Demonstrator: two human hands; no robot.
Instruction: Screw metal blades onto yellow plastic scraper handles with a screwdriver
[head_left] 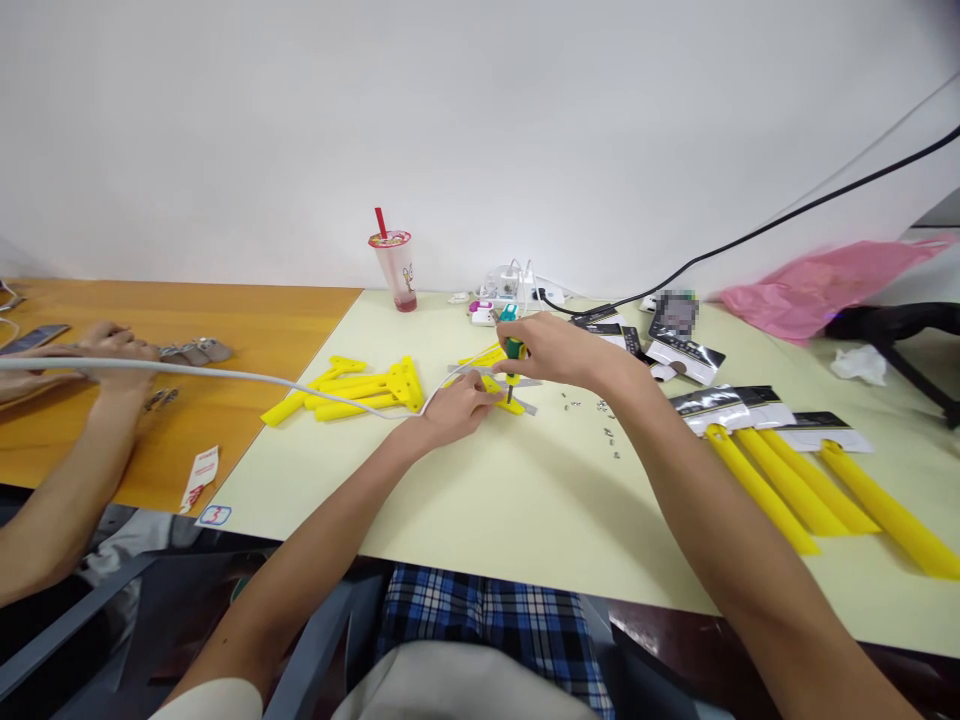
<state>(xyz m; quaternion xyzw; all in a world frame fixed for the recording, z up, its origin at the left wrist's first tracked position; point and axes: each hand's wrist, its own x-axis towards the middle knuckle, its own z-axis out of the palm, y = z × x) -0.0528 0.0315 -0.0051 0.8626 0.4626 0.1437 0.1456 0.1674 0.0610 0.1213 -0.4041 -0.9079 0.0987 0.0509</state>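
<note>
My right hand (559, 347) is closed around the green and yellow handle of a screwdriver (514, 350). The screwdriver stands upright, its tip down on a yellow plastic scraper (511, 404) with a flat grey metal strip under it. From the left, my left hand (459, 405) grips this scraper near the screwdriver tip; my fingers hide part of it. Just behind lies another yellow piece (491, 355). Several yellow T-shaped handles (360, 388) are heaped left of my left hand. Small metal screws or nuts (609, 435) lie scattered to the right.
Yellow handles with black and white packaging (795, 480) lie at the right. A drink cup (397, 270) and a power strip (510, 285) stand by the wall. A white cable (300, 382) crosses over my left wrist. At the left, a co-worker's hands (112, 350) rest at the orange table.
</note>
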